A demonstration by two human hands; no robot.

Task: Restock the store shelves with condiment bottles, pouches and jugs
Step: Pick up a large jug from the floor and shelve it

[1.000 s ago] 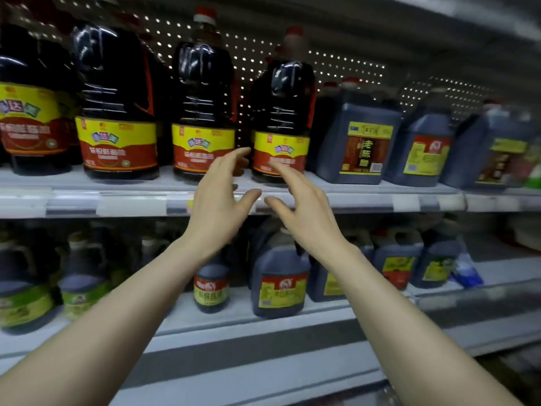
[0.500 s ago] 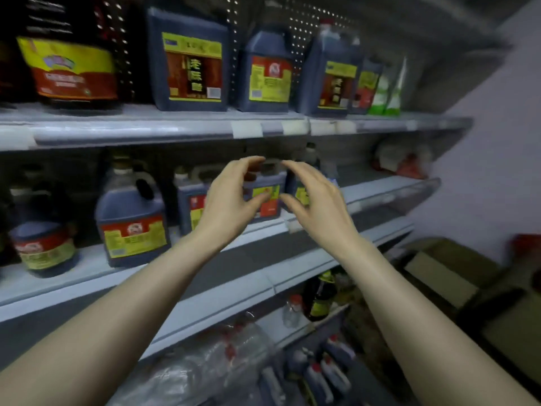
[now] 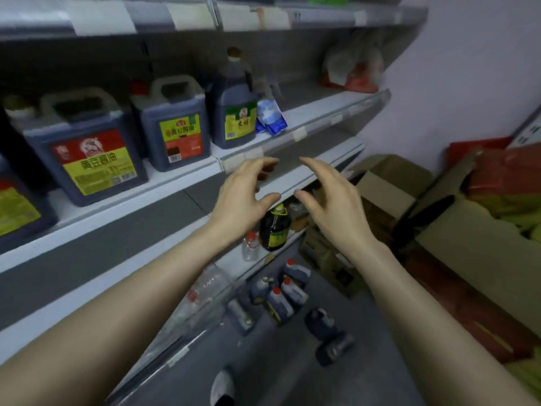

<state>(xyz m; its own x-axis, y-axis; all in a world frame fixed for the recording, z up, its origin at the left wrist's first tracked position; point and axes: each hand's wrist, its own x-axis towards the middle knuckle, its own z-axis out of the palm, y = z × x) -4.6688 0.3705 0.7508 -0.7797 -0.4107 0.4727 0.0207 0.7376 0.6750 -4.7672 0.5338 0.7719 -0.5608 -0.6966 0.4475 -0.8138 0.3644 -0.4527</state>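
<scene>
Right now my left grip [image 3: 240, 197] and my right grip [image 3: 330, 206] hold nothing. They are apart from each other, fingers loosely curved and spread, palms turned inward, hovering in the air in front of the shelving. Just beyond my fingertips runs the middle shelf [image 3: 316, 109]. Its left part is stocked: a large dark jug with a red and yellow label [image 3: 87, 153], beside it a second jug with a yellow and red label [image 3: 175, 127], then a tall dark bottle [image 3: 234, 112], and leaning beside that a blue and white pouch [image 3: 270, 117]. To the right of the pouch the shelf runs on bare towards the wall. Lower down, below my hands, a dark bottle with a yellow cap [image 3: 274, 227] stands on a low shelf, with a clear bottle [image 3: 251, 244] just beside it. On the floor [image 3: 278, 370] near the shelf foot sits a cluster of small dark jugs [image 3: 288, 291], some upright and a couple apparently lying on their sides. Open cardboard boxes [image 3: 380, 183] stand to the right. I judge the restocking partly done: the jugs on the floor are not yet shelved, and nothing is in hand.
</scene>
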